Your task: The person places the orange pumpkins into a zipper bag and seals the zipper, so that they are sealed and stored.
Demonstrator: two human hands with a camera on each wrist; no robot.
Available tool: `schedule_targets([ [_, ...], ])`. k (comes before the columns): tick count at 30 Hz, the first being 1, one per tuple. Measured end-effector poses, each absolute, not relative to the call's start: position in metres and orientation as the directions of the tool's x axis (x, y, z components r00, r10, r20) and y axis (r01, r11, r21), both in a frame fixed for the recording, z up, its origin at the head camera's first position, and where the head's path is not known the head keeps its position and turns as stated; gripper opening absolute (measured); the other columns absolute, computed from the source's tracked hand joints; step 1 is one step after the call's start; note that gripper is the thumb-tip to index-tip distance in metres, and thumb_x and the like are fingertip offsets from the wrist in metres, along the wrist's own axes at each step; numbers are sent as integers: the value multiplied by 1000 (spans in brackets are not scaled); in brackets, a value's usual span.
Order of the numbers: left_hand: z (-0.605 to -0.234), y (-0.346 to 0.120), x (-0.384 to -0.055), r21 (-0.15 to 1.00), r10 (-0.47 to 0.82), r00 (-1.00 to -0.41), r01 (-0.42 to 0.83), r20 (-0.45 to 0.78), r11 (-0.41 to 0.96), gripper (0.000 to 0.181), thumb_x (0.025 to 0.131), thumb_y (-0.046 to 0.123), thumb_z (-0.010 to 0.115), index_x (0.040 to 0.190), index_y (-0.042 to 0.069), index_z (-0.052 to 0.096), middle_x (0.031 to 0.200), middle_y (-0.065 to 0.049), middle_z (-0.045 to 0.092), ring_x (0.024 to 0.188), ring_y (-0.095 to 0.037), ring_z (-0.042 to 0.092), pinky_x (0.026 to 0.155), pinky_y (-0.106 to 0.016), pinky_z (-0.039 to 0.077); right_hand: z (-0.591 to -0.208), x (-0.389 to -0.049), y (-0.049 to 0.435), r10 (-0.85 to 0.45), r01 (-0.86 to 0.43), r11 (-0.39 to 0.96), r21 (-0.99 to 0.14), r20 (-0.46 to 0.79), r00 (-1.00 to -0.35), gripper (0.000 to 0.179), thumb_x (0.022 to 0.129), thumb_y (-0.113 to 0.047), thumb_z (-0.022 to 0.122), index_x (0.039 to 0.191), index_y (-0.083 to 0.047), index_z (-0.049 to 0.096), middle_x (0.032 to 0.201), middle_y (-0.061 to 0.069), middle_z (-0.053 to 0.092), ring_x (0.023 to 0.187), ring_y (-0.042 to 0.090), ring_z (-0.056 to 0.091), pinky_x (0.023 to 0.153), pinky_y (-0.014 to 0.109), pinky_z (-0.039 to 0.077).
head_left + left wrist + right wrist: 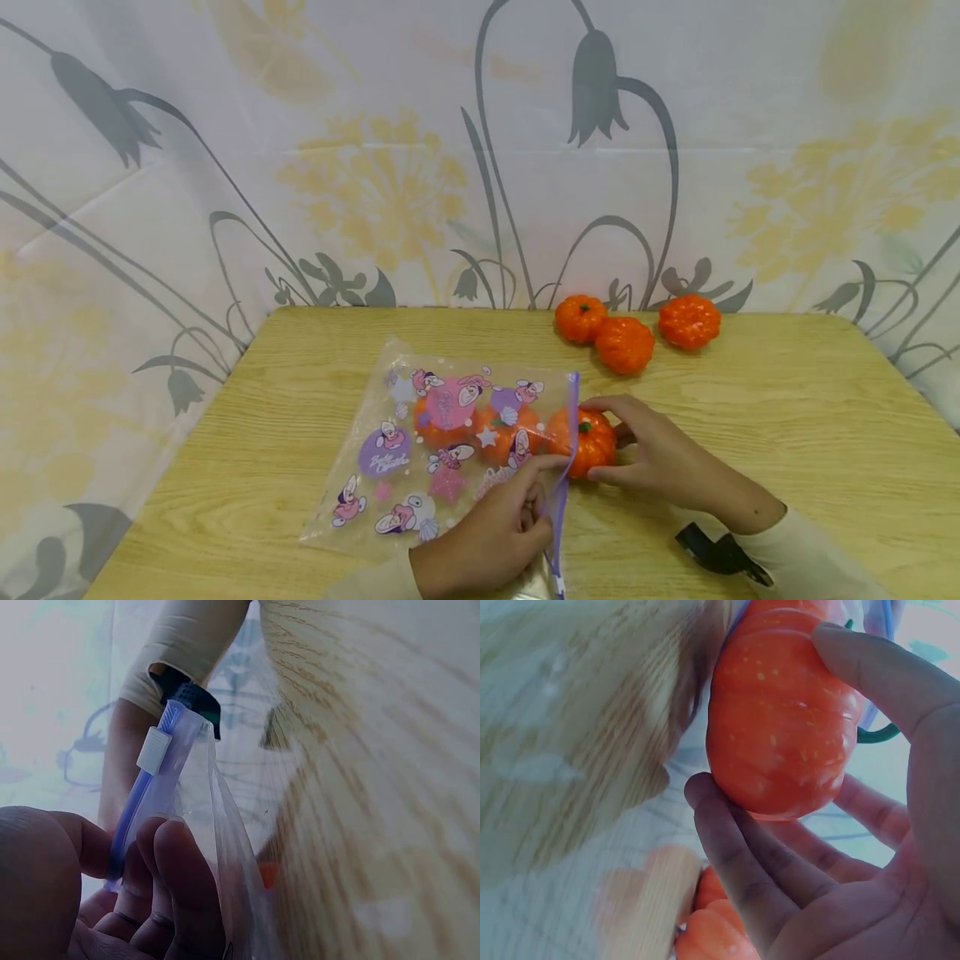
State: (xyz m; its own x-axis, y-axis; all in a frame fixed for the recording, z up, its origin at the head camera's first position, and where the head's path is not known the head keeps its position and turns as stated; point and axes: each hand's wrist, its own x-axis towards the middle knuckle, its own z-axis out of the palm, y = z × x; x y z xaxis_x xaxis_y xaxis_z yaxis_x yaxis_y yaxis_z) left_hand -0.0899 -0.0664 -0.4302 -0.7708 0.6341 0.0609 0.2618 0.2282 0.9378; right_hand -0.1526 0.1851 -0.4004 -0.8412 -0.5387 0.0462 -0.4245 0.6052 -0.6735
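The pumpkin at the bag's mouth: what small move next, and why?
Probably the right hand should ease its pumpkin further into the bag: it sits partway past the purple edge that the left hand grips, and two pumpkins already lie inside.

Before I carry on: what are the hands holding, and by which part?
Right hand grips a pumpkin by its sides; left hand holds the bag by its zip edge.

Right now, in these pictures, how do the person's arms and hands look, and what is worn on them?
The left grip and right grip are ungloved hands. The left sleeve and right sleeve are plain pale cream. A black strap-like piece sits by the right cuff. I see no cables.
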Motion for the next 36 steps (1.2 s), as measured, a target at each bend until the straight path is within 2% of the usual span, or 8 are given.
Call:
schedule_targets([
  [3,-431,-65,-89,942,638,-768,255,59,219,66,89,-1,51,149,22,35,84,8,47,61,6,41,52,-14,41,-402,-151,185,-530,-425,620,-660,47,-847,73,79,-32,85,138,-9,50,135,15,57,92,10,66,78,23,57],
  [10,-430,-64,-89,938,631,-773,260,61,228,66,89,1,52,148,24,35,85,8,47,62,5,41,53,-14,40,-403,-151,185,-535,-395,591,-704,25,-844,72,81,-26,83,139,-9,45,100,7,70,75,2,64,65,22,55],
  [12,-429,-64,-89,938,630,-774,260,61,229,66,89,1,52,148,25,35,84,8,47,62,5,40,54,-13,39,-403,-151,185,-533,-391,588,-708,25,-846,71,81,-24,83,139,-8,45,96,6,70,75,1,65,65,22,56],
  [15,-429,-65,-89,939,628,-776,256,57,230,65,89,1,53,148,25,36,84,8,47,62,5,40,54,-13,38,-404,-150,184,-533,-391,574,-719,34,-846,70,81,-21,83,139,-8,45,109,12,67,79,2,66,67,22,57],
  [18,-428,-66,-89,938,626,-778,255,56,233,66,89,2,53,148,25,36,83,8,47,61,5,40,53,-14,38,-405,-150,183,-533,-402,558,-727,57,-844,69,81,-17,83,139,-8,46,128,18,58,84,3,67,71,24,59],
  [20,-429,-66,-89,938,625,-778,257,58,234,66,89,2,54,148,24,36,83,8,47,61,5,40,51,-15,39,-405,-151,182,-533,-411,551,-726,72,-843,69,81,-15,83,140,-8,47,134,19,54,86,4,67,72,25,59],
  [31,-428,-66,-89,944,625,-778,251,64,216,65,90,0,52,148,24,36,82,8,46,59,5,40,50,-14,38,-410,-151,179,-535,-426,534,-730,98,-839,71,80,-7,82,141,-6,47,137,20,52,91,9,69,76,26,60],
  [36,-427,-66,-89,943,626,-776,256,69,213,65,90,-1,51,148,24,35,82,8,46,59,5,39,50,-13,38,-409,-150,178,-555,-437,529,-728,94,-827,68,83,-8,78,143,-5,46,135,19,53,95,13,70,79,27,60],
])
